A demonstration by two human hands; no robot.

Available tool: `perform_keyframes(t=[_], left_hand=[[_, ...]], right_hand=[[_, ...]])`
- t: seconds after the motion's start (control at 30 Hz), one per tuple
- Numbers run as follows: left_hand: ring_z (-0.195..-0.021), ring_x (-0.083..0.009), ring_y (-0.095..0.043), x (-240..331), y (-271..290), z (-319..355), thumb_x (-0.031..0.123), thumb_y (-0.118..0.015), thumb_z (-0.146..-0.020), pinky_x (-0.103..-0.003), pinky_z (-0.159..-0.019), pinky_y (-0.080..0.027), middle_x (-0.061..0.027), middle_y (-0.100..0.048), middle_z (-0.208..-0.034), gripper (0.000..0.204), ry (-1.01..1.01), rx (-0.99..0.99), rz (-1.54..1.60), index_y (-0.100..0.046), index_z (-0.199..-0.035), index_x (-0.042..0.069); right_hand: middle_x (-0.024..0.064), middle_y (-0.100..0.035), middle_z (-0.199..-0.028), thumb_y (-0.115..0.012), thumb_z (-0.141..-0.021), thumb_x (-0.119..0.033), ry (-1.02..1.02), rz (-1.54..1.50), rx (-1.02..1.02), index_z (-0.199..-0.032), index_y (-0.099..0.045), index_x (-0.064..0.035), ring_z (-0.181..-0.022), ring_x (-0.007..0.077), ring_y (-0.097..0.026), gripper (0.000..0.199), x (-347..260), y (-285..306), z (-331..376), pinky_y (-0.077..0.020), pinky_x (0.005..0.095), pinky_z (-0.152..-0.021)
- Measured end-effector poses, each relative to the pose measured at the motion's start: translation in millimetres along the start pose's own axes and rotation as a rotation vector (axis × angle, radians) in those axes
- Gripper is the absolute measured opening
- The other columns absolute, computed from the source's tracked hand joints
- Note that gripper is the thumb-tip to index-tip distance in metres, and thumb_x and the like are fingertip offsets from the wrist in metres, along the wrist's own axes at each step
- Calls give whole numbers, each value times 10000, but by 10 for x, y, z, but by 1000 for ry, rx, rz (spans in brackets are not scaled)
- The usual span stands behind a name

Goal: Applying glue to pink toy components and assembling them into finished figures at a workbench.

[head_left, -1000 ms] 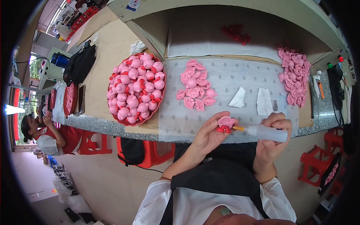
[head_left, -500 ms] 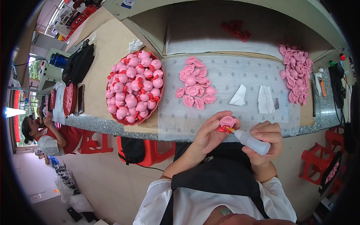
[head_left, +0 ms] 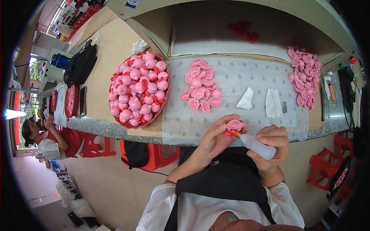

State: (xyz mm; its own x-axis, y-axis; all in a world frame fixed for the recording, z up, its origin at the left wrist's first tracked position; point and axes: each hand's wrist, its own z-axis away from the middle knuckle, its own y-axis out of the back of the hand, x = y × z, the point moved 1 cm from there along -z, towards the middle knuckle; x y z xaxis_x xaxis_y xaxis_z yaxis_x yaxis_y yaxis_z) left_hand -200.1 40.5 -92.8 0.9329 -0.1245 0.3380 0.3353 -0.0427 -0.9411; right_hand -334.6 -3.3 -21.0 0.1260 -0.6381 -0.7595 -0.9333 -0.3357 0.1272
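Near the table's front edge my left hand (head_left: 212,139) is closed on a small pink plastic piece (head_left: 234,125), hollow and rimmed, with red rounded parts (head_left: 231,133) at its lower side. My right hand (head_left: 274,146) grips a translucent squeeze bottle (head_left: 259,146), tilted so that its yellowish tip meets or nearly meets the red parts; whether anything flows cannot be seen. Beyond my hands a loose group of similar pink pieces (head_left: 200,92) lies on the printed white sheet (head_left: 231,77).
To the left stands a red scalloped basin (head_left: 165,104) heaped with pink round pieces bearing red parts. Two pale scraps (head_left: 274,103) lie on the sheet. More pink pieces (head_left: 304,77) are piled at the right; red pieces (head_left: 243,31) sit inside the shelf. A co-worker (head_left: 58,138) sits far left.
The squeeze bottle and my right hand have shifted very slightly to the left. My left hand keeps its hold on the pink piece, almost unmoved.
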Motion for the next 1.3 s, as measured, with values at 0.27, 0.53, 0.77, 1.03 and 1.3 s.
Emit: perform_keyframes(t=[0.27, 0.53, 0.77, 1.03, 1.3], left_hand=[[-1008, -249, -469, 0, -24, -8, 224, -439, -830, -360, -910, -321, -187, -486, -1081, 401, 10, -32, 52, -378, -1157, 0], [-1006, -239, -469, 9, -53, -16, 231, -443, -829, -351, -902, -324, -184, -491, -1080, 410, 33, -15, 35, -375, -1162, 1], [-1004, -243, -472, 3, -37, -31, 231, -444, -827, -355, -902, -325, -184, -492, -1081, 409, 22, -27, 32, -379, -1159, 2], [-1016, -248, -466, -20, -14, -30, 219, -430, -827, -352, -905, -321, -182, -487, -1090, 402, 33, -40, 75, -373, -1164, 7], [-1025, -249, -458, -14, -34, -17, 230, -437, -821, -356, -908, -314, -180, -487, -1089, 413, 41, -62, 63, -372, -1164, 8]], right_hand=[[75, -474, -776, -771, -514, -49, 16, -27, 37, -876, -500, -56, -643, 167, -526, 451, 6, 13, -3, -424, 244, -521], [73, -482, -789, -771, -512, -42, 32, -9, 3, -892, -501, -56, -635, 165, -525, 466, 15, -8, -23, -427, 242, -522], [77, -490, -799, -776, -503, -43, 50, -17, -18, -900, -498, -54, -622, 166, -525, 485, 14, -9, -17, -431, 247, -521], [72, -487, -796, -781, -498, -47, 74, -15, 29, -902, -495, -59, -615, 166, -523, 495, 16, 17, -10, -424, 238, -516], [73, -498, -793, -784, -492, -47, 87, -18, 5, -896, -498, -49, -615, 170, -529, 494, 21, -10, 5, -425, 245, -503]])
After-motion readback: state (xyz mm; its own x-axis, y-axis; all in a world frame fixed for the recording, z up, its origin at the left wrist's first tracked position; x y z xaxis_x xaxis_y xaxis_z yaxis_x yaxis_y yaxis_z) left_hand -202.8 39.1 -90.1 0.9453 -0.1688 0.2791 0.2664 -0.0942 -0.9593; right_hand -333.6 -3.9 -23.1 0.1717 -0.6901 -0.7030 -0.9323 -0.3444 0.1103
